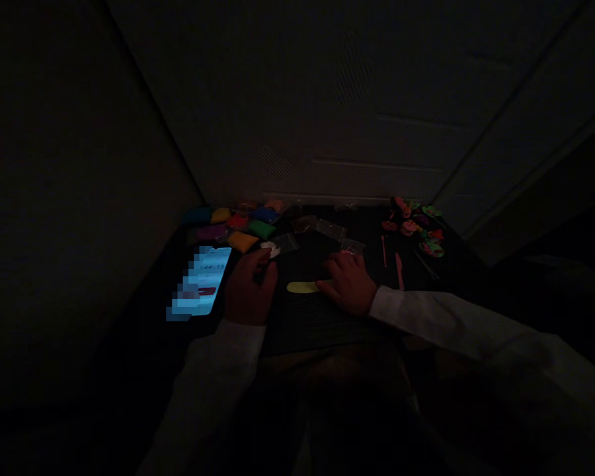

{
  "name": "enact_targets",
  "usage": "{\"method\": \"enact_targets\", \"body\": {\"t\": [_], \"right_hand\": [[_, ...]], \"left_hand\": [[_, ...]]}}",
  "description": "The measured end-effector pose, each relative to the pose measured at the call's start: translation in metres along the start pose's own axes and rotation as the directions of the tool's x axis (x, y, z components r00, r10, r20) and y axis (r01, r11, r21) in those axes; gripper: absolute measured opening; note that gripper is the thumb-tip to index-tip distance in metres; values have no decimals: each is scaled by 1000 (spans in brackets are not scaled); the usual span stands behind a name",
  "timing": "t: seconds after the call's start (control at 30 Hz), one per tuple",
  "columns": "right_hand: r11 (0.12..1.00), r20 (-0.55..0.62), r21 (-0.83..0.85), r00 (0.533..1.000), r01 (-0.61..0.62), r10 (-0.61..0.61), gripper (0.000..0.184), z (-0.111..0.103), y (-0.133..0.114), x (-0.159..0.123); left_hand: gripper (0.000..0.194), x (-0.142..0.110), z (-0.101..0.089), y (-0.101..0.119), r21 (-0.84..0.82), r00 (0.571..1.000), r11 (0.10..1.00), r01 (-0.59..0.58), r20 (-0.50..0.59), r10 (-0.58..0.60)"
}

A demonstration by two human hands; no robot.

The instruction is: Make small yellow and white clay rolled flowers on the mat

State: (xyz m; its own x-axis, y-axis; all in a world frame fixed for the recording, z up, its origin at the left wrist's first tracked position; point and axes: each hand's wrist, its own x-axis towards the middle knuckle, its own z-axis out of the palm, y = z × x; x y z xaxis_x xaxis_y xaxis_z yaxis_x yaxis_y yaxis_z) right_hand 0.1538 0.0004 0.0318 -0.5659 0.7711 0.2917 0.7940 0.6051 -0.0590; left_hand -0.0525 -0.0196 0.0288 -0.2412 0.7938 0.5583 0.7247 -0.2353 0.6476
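Observation:
The scene is very dark. A yellow elongated piece of clay lies on a dark ribbed mat. My right hand rests flat on the mat with fingers stretched out, its fingertips touching the clay's right end. My left hand is curled at the mat's left edge, fingers closed near a small white lump; whether it grips the lump is unclear. Both arms wear white sleeves.
A lit phone lies left of the mat. Several coloured clay packets sit behind it. Pink modelling tools and small colourful clay figures lie to the right. A pale panelled wall stands behind.

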Motion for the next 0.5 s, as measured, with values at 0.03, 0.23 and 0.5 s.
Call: {"method": "enact_targets", "body": {"t": [0.03, 0.23, 0.5], "right_hand": [[1000, 13, 15, 1000, 20, -20, 48, 0, -2, -4], [995, 15, 100, 999, 27, -29, 49, -1, -8, -14], [987, -152, 119, 981, -105, 122, 32, -25, 25, 7]], "left_hand": [[29, 0, 0, 0, 7, 1000, 1000, -4, -10, 5], [28, -1, 2, 1, -23, 998, 998, -66, -16, 65], [27, -2, 1, 0, -16, 996, 996, -87, -31, 86]]}}
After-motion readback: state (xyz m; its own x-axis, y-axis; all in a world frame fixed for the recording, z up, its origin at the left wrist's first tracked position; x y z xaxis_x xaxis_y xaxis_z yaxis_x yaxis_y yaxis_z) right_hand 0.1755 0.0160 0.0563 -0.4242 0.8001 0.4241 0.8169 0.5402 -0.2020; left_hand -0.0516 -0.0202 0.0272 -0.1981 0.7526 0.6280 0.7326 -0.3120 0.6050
